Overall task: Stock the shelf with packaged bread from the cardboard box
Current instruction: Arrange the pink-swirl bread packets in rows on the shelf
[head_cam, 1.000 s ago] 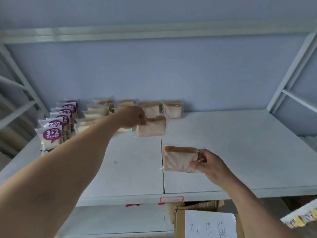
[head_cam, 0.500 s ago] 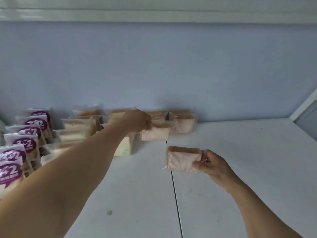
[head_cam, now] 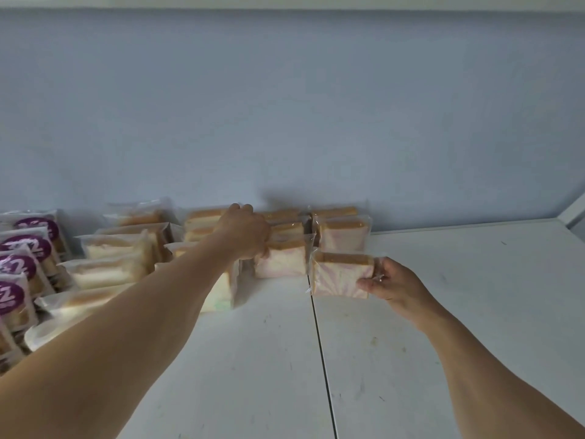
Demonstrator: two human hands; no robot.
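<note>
My left hand (head_cam: 245, 231) reaches far back over the white shelf (head_cam: 443, 312) and grips the top left corner of a clear-wrapped bread pack (head_cam: 281, 261) standing in front of the back rows. My right hand (head_cam: 391, 285) holds a second bread pack (head_cam: 340, 274) by its right end, just right of the first and in front of another standing pack (head_cam: 343, 234). It sits low over the shelf; contact with the board cannot be told. The cardboard box is out of view.
Rows of wrapped bread (head_cam: 117, 248) fill the back left of the shelf. Packs with purple labels (head_cam: 22, 264) line the far left edge. A seam (head_cam: 319, 343) splits the shelf board. The blue wall (head_cam: 285, 122) closes the back.
Both hands moved further back toward the rows. The left pack now stands in front of the back packs, and the right pack has come up beside it. The view moved closer.
</note>
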